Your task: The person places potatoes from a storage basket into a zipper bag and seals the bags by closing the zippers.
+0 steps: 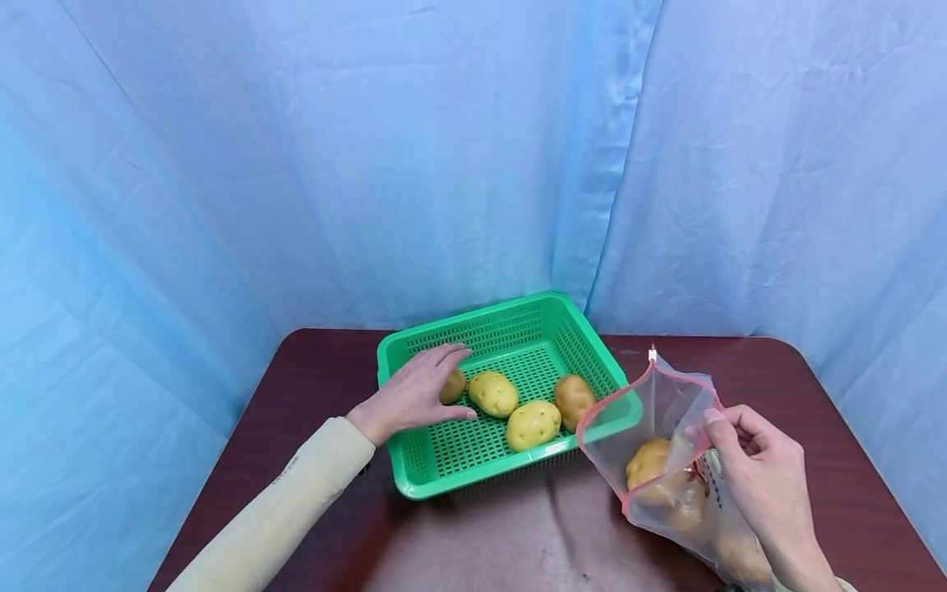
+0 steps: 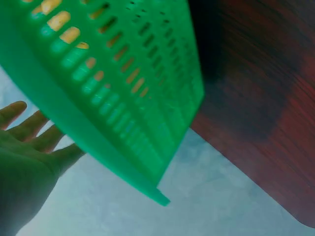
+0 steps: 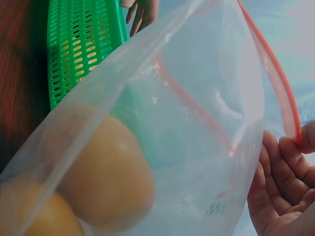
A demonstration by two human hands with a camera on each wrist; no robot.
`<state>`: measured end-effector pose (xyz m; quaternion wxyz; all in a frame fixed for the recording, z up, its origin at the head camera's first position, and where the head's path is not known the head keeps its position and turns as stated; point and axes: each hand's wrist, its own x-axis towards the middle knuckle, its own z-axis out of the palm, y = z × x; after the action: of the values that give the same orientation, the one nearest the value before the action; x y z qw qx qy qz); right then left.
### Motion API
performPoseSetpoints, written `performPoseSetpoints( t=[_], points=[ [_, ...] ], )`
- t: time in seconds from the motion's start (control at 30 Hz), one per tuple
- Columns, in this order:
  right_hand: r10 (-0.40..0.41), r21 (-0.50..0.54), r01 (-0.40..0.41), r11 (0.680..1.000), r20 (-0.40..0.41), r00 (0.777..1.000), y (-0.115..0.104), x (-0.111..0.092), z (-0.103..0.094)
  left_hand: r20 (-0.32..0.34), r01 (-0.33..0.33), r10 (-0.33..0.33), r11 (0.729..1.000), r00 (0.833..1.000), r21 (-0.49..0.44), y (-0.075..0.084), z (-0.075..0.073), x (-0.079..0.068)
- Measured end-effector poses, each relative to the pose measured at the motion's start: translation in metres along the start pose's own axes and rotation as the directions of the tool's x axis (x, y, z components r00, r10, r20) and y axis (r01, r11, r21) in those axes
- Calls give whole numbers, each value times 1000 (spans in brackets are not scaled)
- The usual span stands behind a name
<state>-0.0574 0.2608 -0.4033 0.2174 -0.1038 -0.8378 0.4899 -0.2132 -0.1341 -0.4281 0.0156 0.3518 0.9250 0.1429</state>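
My right hand (image 1: 769,477) pinches the red-edged rim of a clear zip bag (image 1: 614,436), whose mouth gapes toward the basket. Several potatoes show through its plastic, one potato (image 1: 648,462) near the mouth. In the right wrist view, the thumb and fingertips (image 3: 290,147) press the red zip strip. My left hand (image 1: 414,393) reaches over the left side of a green basket (image 1: 473,478) with fingers spread and nothing held. Under it lies a brownish potato (image 1: 453,386), partly hidden by the fingers. Beside that are two yellow potatoes (image 1: 492,393) and another brownish potato (image 1: 575,401).
The basket stands on a dark red-brown table (image 1: 311,386) with rounded far corners. Pale blue curtains (image 1: 444,164) hang behind and at both sides. A white slider (image 1: 653,355) sits at the bag's top corner. The bag's mouth overlaps the basket's right corner in the head view.
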Motion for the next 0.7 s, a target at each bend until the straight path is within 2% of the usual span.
performPoseSetpoints(
  t=[0.13, 0.43, 0.7],
  points=[
    [16, -6, -16, 1000, -5, 1000, -1, 0, 0, 35, 28, -27, 1000, 999, -14, -8, 4, 3],
    [10, -5, -10, 1000, 5, 1000, -2, -1, -1, 61, 78, -74, 995, 995, -55, -25, 11, 7],
    [-12, 11, 12, 1000, 7, 1000, 1, 0, -1, 88, 95, -95, 995, 992, -4, -30, 16, 9]
  ],
)
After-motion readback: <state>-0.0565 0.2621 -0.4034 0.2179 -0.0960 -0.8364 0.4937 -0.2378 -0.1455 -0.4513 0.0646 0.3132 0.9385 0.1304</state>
